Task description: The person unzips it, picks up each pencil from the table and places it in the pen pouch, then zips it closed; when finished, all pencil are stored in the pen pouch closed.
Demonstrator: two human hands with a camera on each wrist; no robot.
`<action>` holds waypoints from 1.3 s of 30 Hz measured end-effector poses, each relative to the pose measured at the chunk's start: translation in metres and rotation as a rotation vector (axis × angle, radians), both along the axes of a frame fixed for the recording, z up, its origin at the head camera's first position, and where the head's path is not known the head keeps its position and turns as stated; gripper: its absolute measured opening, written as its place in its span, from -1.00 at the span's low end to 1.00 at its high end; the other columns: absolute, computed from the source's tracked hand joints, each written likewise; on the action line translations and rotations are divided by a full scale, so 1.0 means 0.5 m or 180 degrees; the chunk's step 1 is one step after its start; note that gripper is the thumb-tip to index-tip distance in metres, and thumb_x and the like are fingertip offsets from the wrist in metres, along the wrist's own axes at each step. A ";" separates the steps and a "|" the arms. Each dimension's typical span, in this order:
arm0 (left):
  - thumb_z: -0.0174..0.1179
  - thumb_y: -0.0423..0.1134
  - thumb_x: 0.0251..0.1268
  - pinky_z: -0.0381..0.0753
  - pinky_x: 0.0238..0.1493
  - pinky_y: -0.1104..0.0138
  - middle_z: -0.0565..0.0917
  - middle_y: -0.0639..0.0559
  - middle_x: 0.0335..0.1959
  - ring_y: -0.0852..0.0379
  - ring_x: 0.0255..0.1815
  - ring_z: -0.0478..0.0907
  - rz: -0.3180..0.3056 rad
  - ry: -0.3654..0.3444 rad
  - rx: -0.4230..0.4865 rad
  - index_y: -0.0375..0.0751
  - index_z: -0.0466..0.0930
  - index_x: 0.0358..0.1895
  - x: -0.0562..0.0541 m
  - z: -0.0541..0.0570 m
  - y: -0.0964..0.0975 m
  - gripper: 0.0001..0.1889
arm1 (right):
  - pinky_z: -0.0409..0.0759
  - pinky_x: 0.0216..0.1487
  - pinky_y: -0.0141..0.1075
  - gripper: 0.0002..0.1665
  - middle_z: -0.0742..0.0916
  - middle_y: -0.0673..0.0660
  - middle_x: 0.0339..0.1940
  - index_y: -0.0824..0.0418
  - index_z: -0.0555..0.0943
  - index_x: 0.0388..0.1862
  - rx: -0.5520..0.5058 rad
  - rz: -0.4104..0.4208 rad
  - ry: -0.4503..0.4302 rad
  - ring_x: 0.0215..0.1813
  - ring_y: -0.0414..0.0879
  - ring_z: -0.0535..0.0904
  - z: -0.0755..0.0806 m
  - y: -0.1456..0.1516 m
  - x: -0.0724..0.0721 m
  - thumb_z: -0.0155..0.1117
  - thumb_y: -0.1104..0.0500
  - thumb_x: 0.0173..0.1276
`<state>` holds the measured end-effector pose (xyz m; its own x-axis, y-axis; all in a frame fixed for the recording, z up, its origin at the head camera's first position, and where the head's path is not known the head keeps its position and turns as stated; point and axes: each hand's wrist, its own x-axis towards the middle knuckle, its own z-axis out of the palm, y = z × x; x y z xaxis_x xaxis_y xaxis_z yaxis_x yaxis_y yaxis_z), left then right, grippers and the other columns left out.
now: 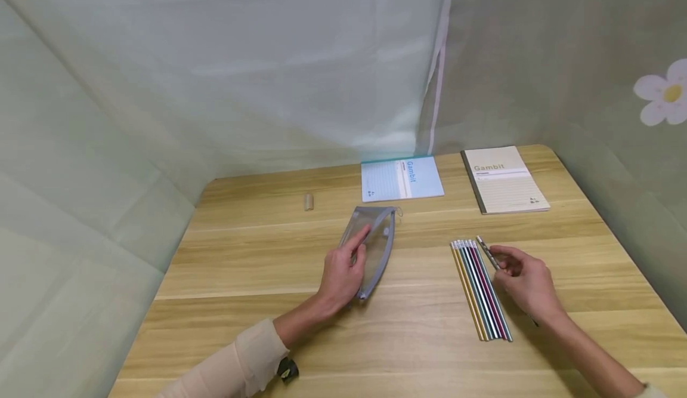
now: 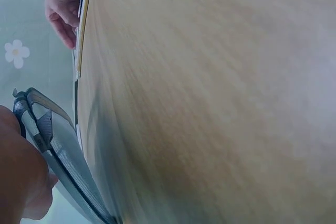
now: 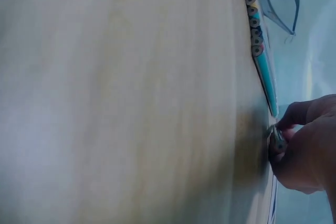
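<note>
A grey see-through zip pouch [image 1: 382, 249] lies tilted at mid-table, its zipped edge gaping towards the right. My left hand [image 1: 341, 274] grips its near left side, the index finger stretched along the mesh. In the left wrist view the pouch [image 2: 68, 153] rises beside the thumb side of that hand. To the right, my right hand [image 1: 528, 281] pinches a dark patterned pencil [image 1: 488, 251] between thumb and fingers. The pencil slants just right of a row of several coloured pencils [image 1: 481, 290], whose ends [image 3: 255, 23] show in the right wrist view.
At the back lie a blue notebook [image 1: 402, 178] and, farther right, a cream notebook [image 1: 506, 180]. A small tan block [image 1: 308, 201] sits at the back left. Fabric curtains [image 1: 295, 70] hang round the wooden table [image 1: 241, 267].
</note>
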<state>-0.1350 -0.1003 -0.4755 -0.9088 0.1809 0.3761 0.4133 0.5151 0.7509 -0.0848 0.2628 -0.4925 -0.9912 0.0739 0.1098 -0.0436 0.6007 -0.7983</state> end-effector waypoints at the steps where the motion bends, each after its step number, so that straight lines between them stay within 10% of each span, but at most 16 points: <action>1: 0.12 -0.47 0.54 0.31 -0.69 0.41 0.77 -0.32 0.03 0.44 -0.74 0.07 -0.0003 -0.0008 0.0008 -0.27 0.58 0.44 0.000 0.000 0.000 -0.54 | 0.52 -0.43 -0.42 -0.42 0.76 0.26 -0.23 0.46 0.64 0.25 -0.0030 -0.0012 -0.0030 -0.33 -0.23 0.53 0.002 0.000 0.000 0.31 0.60 0.20; 11: 0.11 -0.47 0.54 0.30 -0.65 0.42 0.78 -0.33 -0.03 0.43 -0.72 0.08 0.0009 -0.0011 0.0001 -0.28 0.59 0.42 0.003 0.002 0.001 -0.55 | 0.53 -0.44 -0.38 -0.42 0.72 0.46 0.08 0.50 0.57 0.34 -0.0176 -0.0136 -0.0426 -0.21 -0.09 0.53 0.024 0.000 -0.007 0.23 0.54 0.30; 20: 0.12 -0.46 0.55 0.25 -0.69 0.43 0.43 0.03 -0.63 0.46 -0.73 0.04 0.0050 -0.0027 -0.0060 -0.23 0.59 0.44 0.003 0.002 0.000 -0.54 | 0.61 -0.18 -0.46 -0.40 0.65 0.36 0.23 0.48 0.45 0.49 -0.0815 -0.0269 -0.0965 -0.08 -0.38 0.50 0.045 0.011 -0.024 0.21 0.41 0.50; 27: 0.13 -0.45 0.55 0.30 -0.64 0.41 0.73 -0.20 -0.33 0.43 -0.71 0.06 0.0050 -0.0010 -0.0068 -0.23 0.59 0.43 0.002 0.005 0.001 -0.55 | 0.57 0.00 -0.51 -0.31 0.61 -0.08 0.11 0.43 0.25 0.64 -0.1664 -0.0363 -0.1434 0.03 -0.37 0.48 0.061 0.010 -0.044 0.13 0.32 0.61; 39: 0.12 -0.46 0.54 0.26 -0.67 0.43 0.61 -0.09 -0.51 0.43 -0.72 0.06 0.0034 -0.0032 -0.0071 -0.24 0.59 0.43 0.001 0.005 0.001 -0.55 | 0.60 -0.08 -0.39 -0.27 0.59 0.02 0.11 0.52 0.18 0.63 -0.2094 -0.0016 -0.1513 -0.09 -0.29 0.54 0.103 -0.077 -0.087 0.08 0.37 0.55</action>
<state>-0.1346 -0.0996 -0.4732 -0.9144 0.1794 0.3629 0.4001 0.5360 0.7434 -0.1280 0.2244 -0.4409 -0.9204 -0.0186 -0.3905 0.3905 0.0013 -0.9206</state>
